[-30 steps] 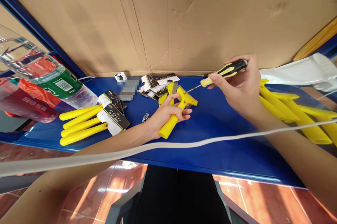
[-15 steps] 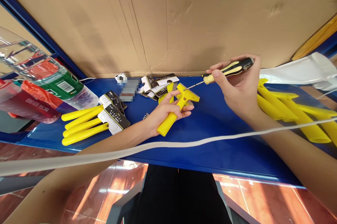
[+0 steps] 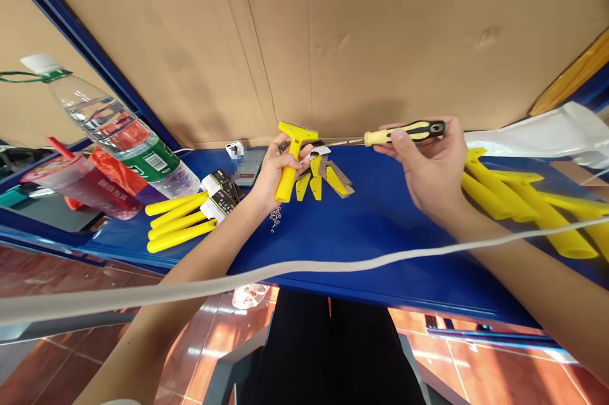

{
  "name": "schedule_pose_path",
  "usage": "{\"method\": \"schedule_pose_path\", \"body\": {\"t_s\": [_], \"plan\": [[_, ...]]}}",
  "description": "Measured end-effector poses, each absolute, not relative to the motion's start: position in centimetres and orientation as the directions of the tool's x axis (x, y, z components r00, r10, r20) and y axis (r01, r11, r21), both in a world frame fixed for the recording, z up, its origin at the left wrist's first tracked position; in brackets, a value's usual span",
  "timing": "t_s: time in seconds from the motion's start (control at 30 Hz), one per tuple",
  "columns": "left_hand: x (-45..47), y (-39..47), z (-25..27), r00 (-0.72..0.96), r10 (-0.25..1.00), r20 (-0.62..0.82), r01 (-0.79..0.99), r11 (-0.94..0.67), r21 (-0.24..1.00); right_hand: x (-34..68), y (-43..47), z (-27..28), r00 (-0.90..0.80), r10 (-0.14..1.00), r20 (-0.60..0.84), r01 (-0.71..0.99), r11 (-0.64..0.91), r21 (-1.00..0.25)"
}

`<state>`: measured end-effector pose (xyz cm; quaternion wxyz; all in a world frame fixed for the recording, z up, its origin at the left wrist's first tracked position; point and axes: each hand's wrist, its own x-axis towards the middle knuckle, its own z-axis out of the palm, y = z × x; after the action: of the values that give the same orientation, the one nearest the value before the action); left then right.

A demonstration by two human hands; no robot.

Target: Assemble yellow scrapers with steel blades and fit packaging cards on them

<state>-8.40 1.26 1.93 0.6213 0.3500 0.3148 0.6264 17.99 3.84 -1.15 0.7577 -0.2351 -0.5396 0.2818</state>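
Moved away from the screwdriver [image 3: 404,132], the yellow scraper [image 3: 287,180] is now above the tabletop [image 3: 366,233], the fingers of your left hand [image 3: 270,171] clamped on it. Your right hand [image 3: 432,167] keeps its fingers around the screwdriver, which seems idle. Nearby, loose yellow pieces [image 3: 316,185] lie more uncovered.

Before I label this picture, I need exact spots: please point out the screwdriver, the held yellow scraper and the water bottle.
Screwdriver [image 3: 378,138]: head view, pale front end of the handle.
Yellow scraper [image 3: 286,183]: head view, lower part of the handle.
Water bottle [image 3: 145,155]: head view, green label.
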Motion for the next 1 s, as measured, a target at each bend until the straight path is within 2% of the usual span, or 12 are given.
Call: {"method": "schedule_pose_path", "body": {"t_s": [0.13, 0.33, 0.53, 0.7, 0.83, 1.0], "plan": [[-10.1, 2.9, 2.5, -0.134, 0.987, 0.089, -0.603, -0.153, 0.783, 17.0, 2.4, -1.8, 0.060, 0.874, 0.482, -0.210, 0.483, -0.850], [-10.4, 3.7, 2.0, -0.218, 0.975, 0.051, -0.600, -0.176, 0.780, 15.4, 0.0, -3.1, -0.166, 0.936, 0.309, -0.106, 0.295, -0.950], [-10.0, 4.3, 1.0, -0.279, 0.960, 0.012, -0.605, -0.185, 0.774, 14.3, -1.9, -3.0, -0.330, 0.893, 0.306, -0.087, 0.294, -0.952], [-10.5, 4.9, 0.5, -0.281, 0.960, 0.018, -0.608, -0.192, 0.770, 13.3, -2.3, -3.2, -0.341, 0.873, 0.349, -0.093, 0.338, -0.937], [-10.9, 5.4, 0.2, -0.305, 0.949, 0.077, -0.578, -0.248, 0.777, 12.2, -2.4, -3.4, -0.384, 0.836, 0.391, -0.100, 0.383, -0.918], [-10.7, 5.4, 0.1, -0.274, 0.958, 0.082, -0.662, -0.250, 0.707, 11.9, -2.7, -3.3, -0.447, 0.792, 0.415, -0.002, 0.464, -0.886]]}}
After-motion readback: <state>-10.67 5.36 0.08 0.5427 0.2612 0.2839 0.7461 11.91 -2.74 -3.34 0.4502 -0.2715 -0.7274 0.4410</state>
